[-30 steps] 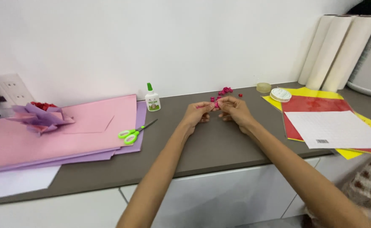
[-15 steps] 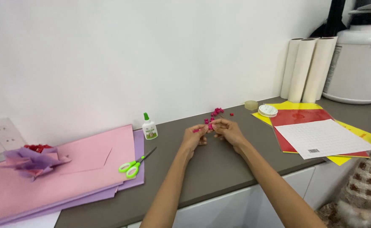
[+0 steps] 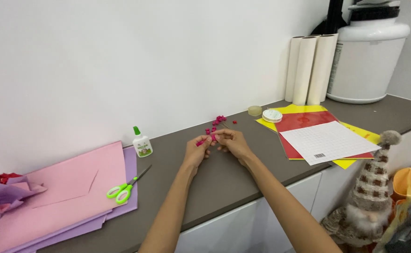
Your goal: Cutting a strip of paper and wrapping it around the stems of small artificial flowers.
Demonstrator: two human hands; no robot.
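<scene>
Both hands meet over the middle of the grey counter [image 3: 224, 182], close to the white wall [image 3: 121, 61]. The left hand [image 3: 197, 151] has its fingertips pinched shut on a small pink piece [image 3: 200, 141], which pokes out to the left of the thumb and forefinger. The right hand [image 3: 232, 142] lies just beside it, fingers curled in and touching the same pink piece from the other side, so the piece sits right between the two sets of fingertips; how much of it the right hand really grips cannot be told at this size. Just behind the hands, toward the wall, a little cluster of pink bits [image 3: 217, 122] lies loose on the counter, near the knuckles but apart from them. To the left stand a small white glue bottle [image 3: 142, 143] with a green cap, upright, and green-handled scissors [image 3: 126, 186] lying half on a stack of pink paper [image 3: 60, 187] over a purple sheet [image 3: 129, 161]. At the far left edge sits crumpled purple paper [image 3: 6, 194] with something red behind it. To the right lie a white gridded sheet [image 3: 329, 140] on red paper [image 3: 303, 122] on yellow paper [image 3: 343, 163], with a round white spool [image 3: 272, 115] at their corner. Three white rolls [image 3: 308, 68] lean upright against the wall beside a large white container [image 3: 369, 61]. Below the counter edge stands a knitted gnome figure [image 3: 369, 197].
</scene>
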